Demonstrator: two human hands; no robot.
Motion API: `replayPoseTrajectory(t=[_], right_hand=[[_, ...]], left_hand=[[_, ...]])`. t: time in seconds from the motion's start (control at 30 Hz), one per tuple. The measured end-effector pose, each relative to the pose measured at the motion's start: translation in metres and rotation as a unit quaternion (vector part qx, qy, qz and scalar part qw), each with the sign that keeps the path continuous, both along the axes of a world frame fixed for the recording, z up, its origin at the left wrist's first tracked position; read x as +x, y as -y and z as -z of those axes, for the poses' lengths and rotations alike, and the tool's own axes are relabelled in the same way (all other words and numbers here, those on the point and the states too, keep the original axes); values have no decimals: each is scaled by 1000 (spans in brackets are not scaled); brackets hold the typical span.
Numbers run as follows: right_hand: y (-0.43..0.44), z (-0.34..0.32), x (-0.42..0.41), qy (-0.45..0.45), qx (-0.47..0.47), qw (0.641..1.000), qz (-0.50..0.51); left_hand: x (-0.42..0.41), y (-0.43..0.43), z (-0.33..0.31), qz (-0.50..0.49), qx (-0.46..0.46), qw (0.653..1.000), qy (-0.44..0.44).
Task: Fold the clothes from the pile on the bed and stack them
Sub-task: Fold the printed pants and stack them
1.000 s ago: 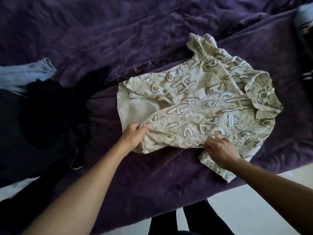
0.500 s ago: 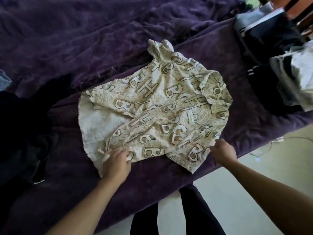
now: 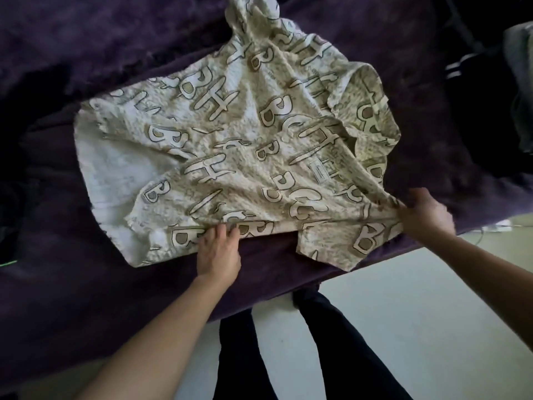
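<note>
A cream shirt printed with large brown letters lies spread and wrinkled on the purple bedspread. My left hand grips the shirt's near edge close to the middle, fingers curled into the cloth. My right hand pinches the fabric at the shirt's near right side, by the short sleeve that hangs toward the bed's edge. The cloth is drawn taut between the two hands. The shirt's white inside shows at its left end.
Dark clothes lie heaped at the far left of the bed. More dark and grey garments sit at the right. The bed's edge runs along below the shirt, with pale floor and my dark-trousered legs beneath.
The view has moved closer and to the right. Both hands have shifted along the shirt's near edge and now pull it taut, the right hand further out at the sleeve side.
</note>
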State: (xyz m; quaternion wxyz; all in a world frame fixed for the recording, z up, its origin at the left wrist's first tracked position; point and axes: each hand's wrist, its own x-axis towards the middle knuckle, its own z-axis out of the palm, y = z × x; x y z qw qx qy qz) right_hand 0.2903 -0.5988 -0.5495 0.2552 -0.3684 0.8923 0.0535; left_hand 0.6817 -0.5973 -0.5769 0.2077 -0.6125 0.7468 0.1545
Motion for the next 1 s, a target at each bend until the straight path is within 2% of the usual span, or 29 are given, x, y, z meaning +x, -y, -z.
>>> replayPoseTrajectory(t=[0.07,0.13,0.17,0.23,0.33,0.4,0.47,0.53,0.63,0.77,0.9,0.97,1.0], right_hand=[[3,-7,7,-42,-82,988,-121],[3,-15,40,-2,-190,951,-244],[1,-18,62,37,-209,930,-300],[-7,-14,110,102,-169,895,-399],[-16,11,165,68,-48,868,-490],[-13,25,177,35,-30,879,-475],[-9,38,176,27,-58,890,-452],[-9,48,169,40,-87,888,-449],[-19,43,157,32,-83,895,-437],[-35,31,153,-17,-21,924,-382],[-32,19,164,37,-125,959,-251],[-32,10,166,35,-161,958,-234],[-34,5,164,28,-147,956,-253]], left_hand=[[-6,-4,2,-26,-5,1000,10],[-7,-5,2,-47,-14,999,-4],[-6,-6,1,-58,-28,998,-18],[1,-5,-2,-85,-83,992,-51],[28,1,-4,-157,-174,970,-61],[55,8,-3,-200,-161,966,-28],[83,15,2,-243,-112,963,7],[103,18,7,-321,-76,944,-6],[112,14,9,-391,-80,911,-106],[108,-6,-3,-499,-95,825,-249],[113,-10,-5,-514,-58,791,-327],[125,-18,-11,-504,-43,774,-380],[134,-28,-14,-511,-27,751,-417]])
